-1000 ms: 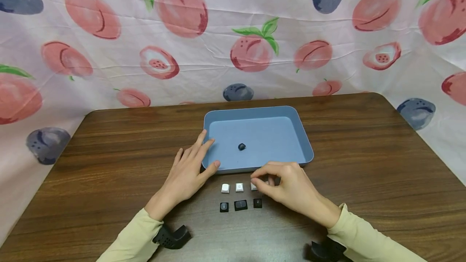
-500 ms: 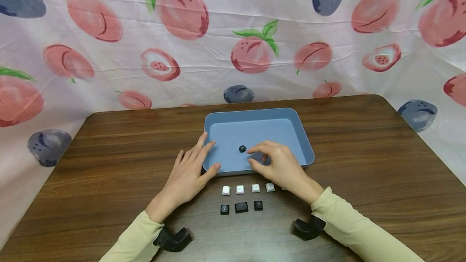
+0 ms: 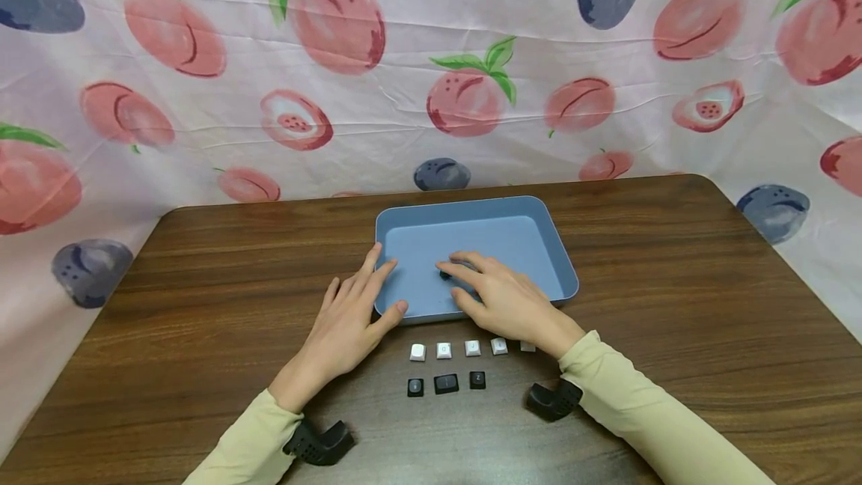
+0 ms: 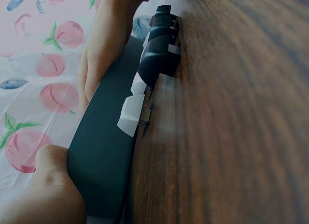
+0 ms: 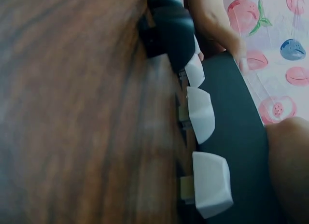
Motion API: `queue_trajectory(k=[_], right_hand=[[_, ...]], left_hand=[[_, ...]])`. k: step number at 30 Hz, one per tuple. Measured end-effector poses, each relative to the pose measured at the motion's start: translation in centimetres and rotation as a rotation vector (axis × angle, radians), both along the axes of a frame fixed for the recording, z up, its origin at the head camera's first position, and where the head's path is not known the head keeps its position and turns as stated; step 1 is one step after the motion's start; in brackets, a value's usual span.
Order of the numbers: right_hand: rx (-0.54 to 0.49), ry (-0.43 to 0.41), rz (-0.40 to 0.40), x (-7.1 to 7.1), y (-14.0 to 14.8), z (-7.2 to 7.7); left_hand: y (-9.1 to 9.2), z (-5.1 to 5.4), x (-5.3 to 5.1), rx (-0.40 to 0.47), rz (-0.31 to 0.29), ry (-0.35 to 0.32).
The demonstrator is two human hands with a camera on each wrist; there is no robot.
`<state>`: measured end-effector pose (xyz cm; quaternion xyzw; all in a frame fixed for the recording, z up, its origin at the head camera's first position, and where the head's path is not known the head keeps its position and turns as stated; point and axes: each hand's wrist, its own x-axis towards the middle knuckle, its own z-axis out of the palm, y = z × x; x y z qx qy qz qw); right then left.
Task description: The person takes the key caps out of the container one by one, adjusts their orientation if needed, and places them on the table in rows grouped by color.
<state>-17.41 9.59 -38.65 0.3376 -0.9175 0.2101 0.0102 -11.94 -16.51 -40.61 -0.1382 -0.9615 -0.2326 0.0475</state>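
My left hand point(image 3: 340, 335) lies with fingers spread at the left front corner of the blue tray point(image 3: 566, 264), its fingers and thumb at the rim. My right hand point(image 3: 508, 302) reaches over the tray's front wall. Its thumb and fingers stand apart above a small black keycap point(image 3: 444, 275) on the tray floor, which the index finger partly covers. In the left wrist view, the left thumb point(image 4: 50, 180) is against the tray's outer wall point(image 4: 104, 137).
In front of the tray runs a row of several white keycaps point(image 3: 444, 351), the rightmost partly under the right wrist. Closer in sit three black keycaps point(image 3: 446, 384), the middle one wider. A fruit-print cloth point(image 3: 377, 133) hangs behind the wooden table point(image 3: 269, 245).
My right hand has moved from the white keycap row up over the tray to the black keycap, and its fingers have spread. The left hand has kept its place.
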Motion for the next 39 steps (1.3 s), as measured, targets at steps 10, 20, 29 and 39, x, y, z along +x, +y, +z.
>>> queue_trajectory(k=[10, 20, 29, 39], right_hand=[[-0.048, -0.034, 0.034, 0.0, 0.3, 0.3], [-0.247, -0.101, -0.059, -0.2, 0.7, 0.6], [-0.287, -0.158, -0.174, -0.4, 1.1, 0.9], [-0.283, -0.187, -0.224, -0.5, 1.1, 0.8]], left_hand=[[0.1, 0.0, -0.2, 0.007, -0.005, -0.007], [0.0, 0.3, -0.1, 0.004, -0.008, -0.013], [-0.1, 0.3, 0.0, 0.009, -0.007, -0.014], [-0.1, 0.2, 0.1, 0.01, -0.008, -0.018]])
